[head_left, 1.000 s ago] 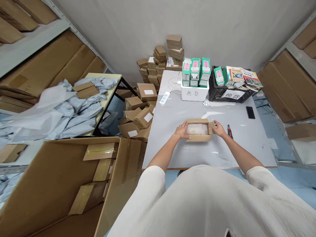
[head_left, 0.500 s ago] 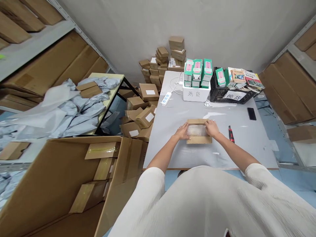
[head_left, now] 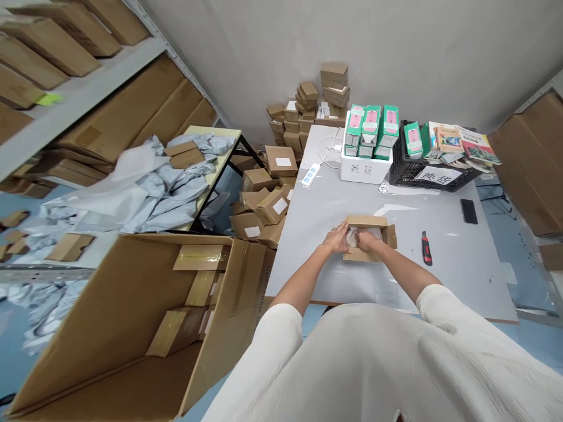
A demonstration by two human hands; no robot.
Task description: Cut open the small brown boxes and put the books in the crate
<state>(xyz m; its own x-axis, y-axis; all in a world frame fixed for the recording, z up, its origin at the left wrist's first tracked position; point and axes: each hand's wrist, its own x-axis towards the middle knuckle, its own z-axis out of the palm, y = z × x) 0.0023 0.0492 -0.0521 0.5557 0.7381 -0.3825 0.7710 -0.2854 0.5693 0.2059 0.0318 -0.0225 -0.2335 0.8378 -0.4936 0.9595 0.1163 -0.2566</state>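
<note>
A small cardboard box (head_left: 365,255) lies on the grey table with its flaps folded outward. My left hand (head_left: 336,238) holds the box's left end, its fingers closed at the edge. Reaching in from the right, my right hand (head_left: 368,240) has its fingers bent on the clear plastic wrap (head_left: 352,237) inside. What the wrap covers cannot be made out. To the right of the box lies a red and black utility knife (head_left: 426,249).
A white bin (head_left: 364,170) of green boxes and a black crate (head_left: 407,171) with books stand at the table's back. A phone (head_left: 468,211) lies at right. A large open carton (head_left: 237,287) stands left; grey mailing bags (head_left: 153,187) cover the side table.
My right hand has left the box's right edge and moved into it, onto the plastic wrap. The right end flap now sticks outward. The view has shifted a little left.
</note>
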